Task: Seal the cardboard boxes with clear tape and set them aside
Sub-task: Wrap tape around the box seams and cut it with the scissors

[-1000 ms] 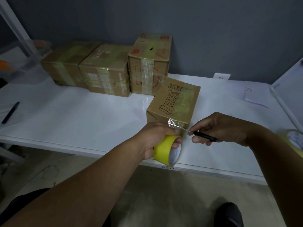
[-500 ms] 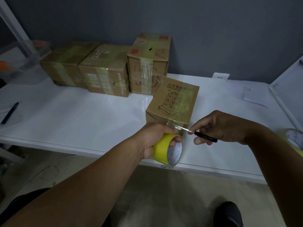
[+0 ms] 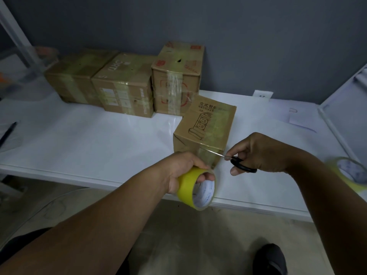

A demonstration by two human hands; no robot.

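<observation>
**Snipping the tape on the front box**

The left hand (image 3: 182, 171) holds the tape roll (image 3: 195, 188) near the table's (image 3: 79, 147) front edge; its fingers (image 3: 206, 176) are curled tight round the roll, some of them poking through the hole in the middle; the roll sits low and close to the box, likely so the clear tape stays pulled straight.

The right hand (image 3: 260, 153) grips the scissors (image 3: 237, 163) by their black handles, fingers curled through and round them; the thin blades reach left to the strip of tape at the near side of the front box (image 3: 206, 132); that looks like the spot to cut, right where the tape leaves the box.

The front box sits on the table, just past the hands and a bit turned; shiny tape runs over its top and down its near side, so its sealing seems nearly done.

Three taped boxes (image 3: 127, 84) stand side by side at the far side, by the wall; that seems to be where the done ones go.

A second tape roll (image 3: 351, 171) rests at the right edge, blurry; a pen (image 3: 8, 132) lies far left.
</observation>
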